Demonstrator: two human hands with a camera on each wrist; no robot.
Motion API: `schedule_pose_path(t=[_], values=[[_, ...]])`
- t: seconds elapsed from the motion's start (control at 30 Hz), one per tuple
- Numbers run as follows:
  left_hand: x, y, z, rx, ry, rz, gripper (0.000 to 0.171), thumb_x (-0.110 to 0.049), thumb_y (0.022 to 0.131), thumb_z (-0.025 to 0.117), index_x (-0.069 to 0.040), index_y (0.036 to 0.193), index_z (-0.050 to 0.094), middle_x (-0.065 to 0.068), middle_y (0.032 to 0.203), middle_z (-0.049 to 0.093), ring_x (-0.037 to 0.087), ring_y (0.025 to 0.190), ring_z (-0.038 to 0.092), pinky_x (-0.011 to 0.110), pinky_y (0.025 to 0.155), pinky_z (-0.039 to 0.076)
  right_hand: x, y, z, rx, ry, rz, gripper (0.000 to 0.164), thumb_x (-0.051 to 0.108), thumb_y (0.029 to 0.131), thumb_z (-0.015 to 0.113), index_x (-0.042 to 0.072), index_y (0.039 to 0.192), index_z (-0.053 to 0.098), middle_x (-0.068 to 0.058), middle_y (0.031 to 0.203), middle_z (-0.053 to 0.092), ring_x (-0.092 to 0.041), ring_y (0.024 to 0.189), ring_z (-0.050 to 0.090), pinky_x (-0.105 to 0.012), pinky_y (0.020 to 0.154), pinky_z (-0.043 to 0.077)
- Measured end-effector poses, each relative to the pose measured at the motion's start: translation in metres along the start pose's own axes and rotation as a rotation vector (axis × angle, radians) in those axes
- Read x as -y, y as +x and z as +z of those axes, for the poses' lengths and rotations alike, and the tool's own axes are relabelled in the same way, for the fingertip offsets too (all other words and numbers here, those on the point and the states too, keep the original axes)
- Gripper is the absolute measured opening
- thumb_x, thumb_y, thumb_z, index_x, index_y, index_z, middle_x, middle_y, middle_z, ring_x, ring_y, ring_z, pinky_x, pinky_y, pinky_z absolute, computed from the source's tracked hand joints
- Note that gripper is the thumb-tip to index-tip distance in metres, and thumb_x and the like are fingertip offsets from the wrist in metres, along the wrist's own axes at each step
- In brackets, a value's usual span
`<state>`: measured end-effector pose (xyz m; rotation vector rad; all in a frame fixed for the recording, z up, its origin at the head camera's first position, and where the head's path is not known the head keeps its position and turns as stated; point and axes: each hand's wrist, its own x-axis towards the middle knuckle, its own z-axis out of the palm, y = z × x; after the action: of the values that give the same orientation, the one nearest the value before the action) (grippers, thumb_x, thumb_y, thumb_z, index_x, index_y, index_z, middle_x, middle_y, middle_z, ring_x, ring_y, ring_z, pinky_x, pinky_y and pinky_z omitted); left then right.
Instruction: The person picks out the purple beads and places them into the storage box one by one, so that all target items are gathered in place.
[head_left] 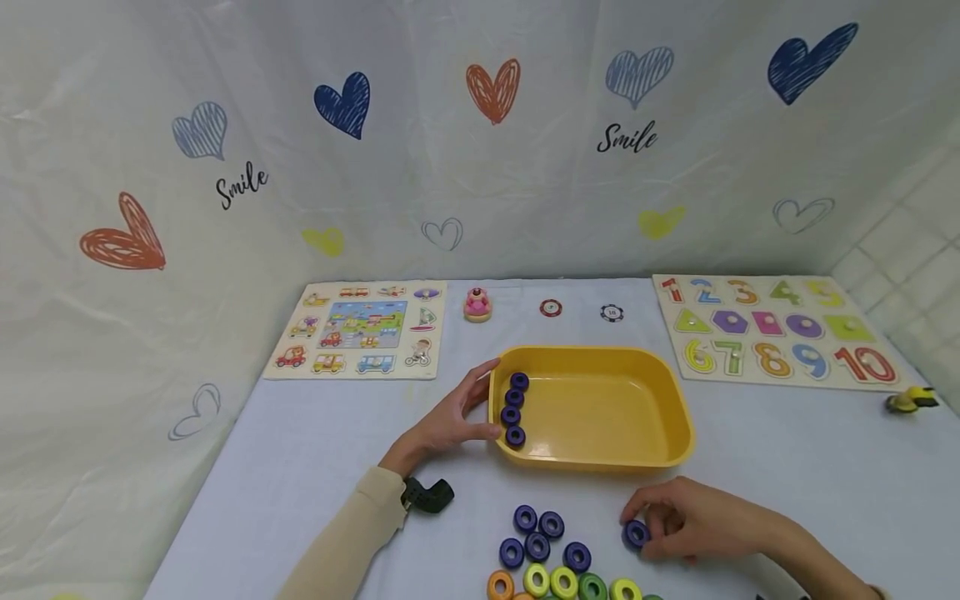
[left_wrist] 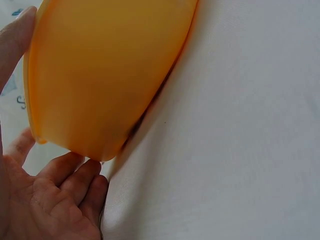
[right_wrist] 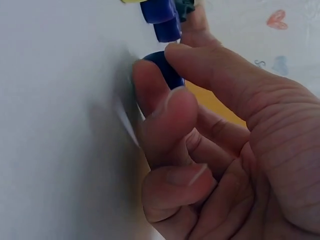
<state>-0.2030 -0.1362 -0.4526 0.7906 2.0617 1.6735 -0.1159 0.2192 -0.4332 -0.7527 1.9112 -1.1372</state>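
R hand (head_left: 701, 521) pinches a dk purple ring (head_left: 636, 534), just off the yellow tray's (head_left: 592, 417) near side, twd its R end. Tray's long axis runs L–R; L hand (head_left: 453, 417), thumb & fingers apart, grips its L end, w/ 4 rings (head_left: 511, 416) inside.

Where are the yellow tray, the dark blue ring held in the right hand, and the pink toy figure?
Yellow tray (head_left: 592, 417): head view, bare inside floor.
Held ring (right_wrist: 173, 72): right wrist view, uncovered part of its surface.
Pink toy figure (head_left: 477, 303): head view, its pink body.
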Motion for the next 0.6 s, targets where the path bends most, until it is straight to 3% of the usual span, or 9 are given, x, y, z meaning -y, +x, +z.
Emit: schedule_pose_path(t=[0.23, 0.6], values=[[0.017, 0.003, -0.001, -0.029, 0.020, 0.011, 0.087, -0.028, 0.078, 0.070, -0.030, 0.143, 0.014, -0.005, 0.148, 0.022, 0.008, 0.132, 0.024, 0.033, 0.108, 0.018, 0.018, -0.007, -0.008, 0.013, -0.024, 0.008, 0.026, 0.021, 0.083, 0.064, 0.012, 0.107, 0.060, 0.003, 0.070, 0.060, -0.004, 0.051, 0.051, -0.024, 0.043, 0.047], [0.015, 0.002, 0.000, -0.018, 0.009, 0.016, 0.085, -0.022, 0.080, 0.069, -0.030, 0.143, 0.013, -0.003, 0.148, 0.021, 0.011, 0.133, 0.023, 0.036, 0.108, 0.017, 0.054, -0.003, -0.034, 0.035, -0.124, -0.033, 0.029, 0.022, 0.085, 0.062, 0.010, 0.111, 0.057, 0.005, 0.069, 0.060, -0.005, 0.051, 0.051, -0.027, 0.044, 0.049]])
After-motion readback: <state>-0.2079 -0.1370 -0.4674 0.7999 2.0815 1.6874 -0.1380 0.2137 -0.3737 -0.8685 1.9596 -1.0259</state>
